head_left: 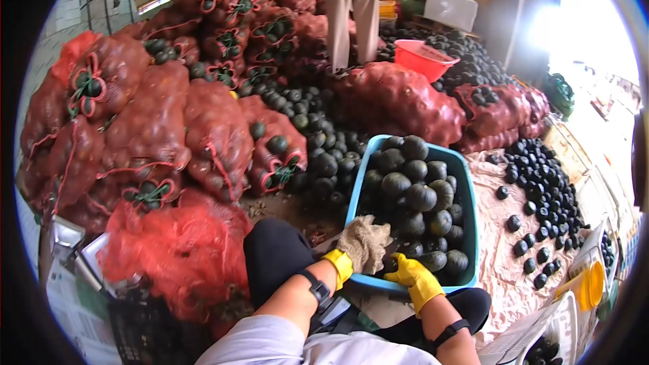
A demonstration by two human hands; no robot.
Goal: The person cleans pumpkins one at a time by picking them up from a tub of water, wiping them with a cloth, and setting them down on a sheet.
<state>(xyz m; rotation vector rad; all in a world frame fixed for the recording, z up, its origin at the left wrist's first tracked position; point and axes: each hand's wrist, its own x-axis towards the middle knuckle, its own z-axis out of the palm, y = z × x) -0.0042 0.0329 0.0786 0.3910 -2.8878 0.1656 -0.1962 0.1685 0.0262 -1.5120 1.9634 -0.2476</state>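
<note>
A rough tan cloth or mitt covers my left hand point(365, 242), leaving only a yellow cuff bare at the wrist. Its fingers are hidden. This hand is over the near left corner of a blue plastic bin point(471, 230). In a yellow glove, my right hand point(414, 280) reaches over the bin's near rim, its fingers curled around a dark green squash point(390, 265) that is mostly hidden between the two hands. Many more round dark green squashes point(421, 197) fill the bin, which stands between my knees.
Red mesh sacks point(145, 118) of squash are stacked at left, with a crumpled red net point(179, 250) nearer me. Loose squashes point(324, 162) lie behind the bin, others point(541, 189) on sheeting at right. A person point(351, 10) stands behind, near a red tub point(422, 61).
</note>
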